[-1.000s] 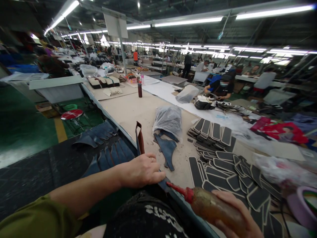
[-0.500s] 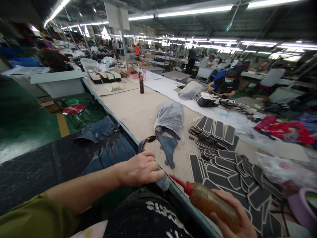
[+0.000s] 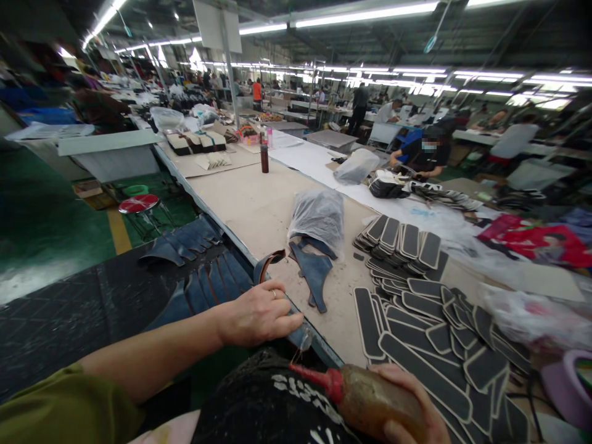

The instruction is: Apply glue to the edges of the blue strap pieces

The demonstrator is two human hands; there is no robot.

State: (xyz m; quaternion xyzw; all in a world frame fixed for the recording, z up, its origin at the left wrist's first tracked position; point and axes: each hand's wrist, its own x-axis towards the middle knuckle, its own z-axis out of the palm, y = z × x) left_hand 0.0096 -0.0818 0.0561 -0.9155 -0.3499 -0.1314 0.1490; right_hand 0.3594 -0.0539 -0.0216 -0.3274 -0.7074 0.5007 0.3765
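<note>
My right hand (image 3: 411, 401) is wrapped round a squeeze bottle (image 3: 374, 398) with a red nozzle and amber contents. The bottle lies tilted, its tip pointing left above my dark, white-marked lap. Thin strands run from the tip up to a clear blob at the end of a blue leather piece (image 3: 296, 332). My left hand (image 3: 259, 314), closed, presses that piece at the table's edge; its curled brown end shows beyond my fingers. More blue leather pieces (image 3: 314, 277) lie beside it, partly under a clear plastic bag (image 3: 317, 216).
Blue leather pieces (image 3: 217, 277) lie fanned on the black surface at left. Stacks of dark, pale-edged panels (image 3: 416, 308) cover the table's right side. A dark bottle (image 3: 264, 158) stands farther back. A co-worker (image 3: 425, 154) sits across the table.
The bottle in my right hand has moved left and down, its tip passing from over the table edge to above my lap. Strands now trail from it. My left hand has hardly moved.
</note>
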